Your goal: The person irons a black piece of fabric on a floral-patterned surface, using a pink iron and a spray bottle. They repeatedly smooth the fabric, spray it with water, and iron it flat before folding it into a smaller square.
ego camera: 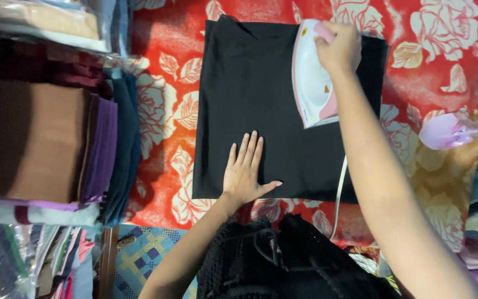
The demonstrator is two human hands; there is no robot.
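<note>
head view looks straight down on a folded black cloth [261,99] spread on a red flowered sheet [161,127], and every place below is given from that cloth. the right hand [339,47] is wrapped shut around the pink handle of a white and pink iron [312,83], which sits on the cloth's far right part, its point toward the near edge. the right arm runs long and nearly straight from the near right corner of the cloth out to the iron, wrist a little bent over the handle. the left hand [244,174] lies open and flat on the cloth close to its near edge, fingers together and pointing away, thumb spread to the right, holding nothing, only pressing down. a white cord [338,194] trails off the near right edge of the cloth. to press well here i judge the flat hand should keep the cloth taut and stay well apart from the iron, while the iron glides in slow even strokes along the fold and never rests in one spot; the cord is best kept off the cloth. left of the cloth stand stacks of folded fabric [56,138] in brown, purple and dark blue. right of it, past the sheet's edge, lies a pale purple spray bottle [455,130].
</note>
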